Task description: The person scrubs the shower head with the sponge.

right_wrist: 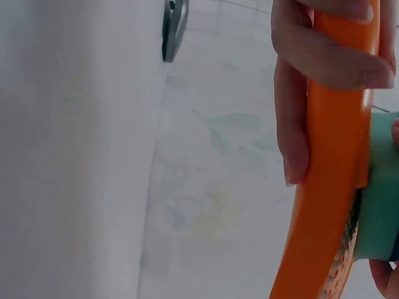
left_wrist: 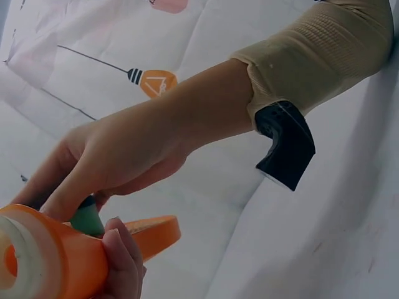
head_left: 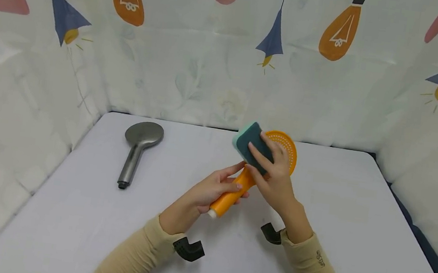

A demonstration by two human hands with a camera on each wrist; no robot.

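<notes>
My left hand (head_left: 213, 190) grips the handle of an orange shower head (head_left: 229, 197), its white threaded end pointing down toward me. The perforated round face is up and to the right, partly covered. My right hand (head_left: 279, 183) holds a two-tone sponge (head_left: 252, 144), dark teal pad outward, lighter green side toward the shower head. In the right wrist view the green sponge (right_wrist: 379, 193) meets the holed face of the shower head (right_wrist: 333, 149), while left-hand fingers (right_wrist: 333, 62) wrap the handle. The left wrist view shows the handle's hollow end (left_wrist: 15, 261) close up.
A grey metallic shower head (head_left: 138, 149) lies on the left of the white table (head_left: 78, 228), its handle toward me. Patterned fabric (head_left: 218, 76) hangs behind and at both sides. Black wrist mounts (head_left: 189, 249) stick out from both sleeves.
</notes>
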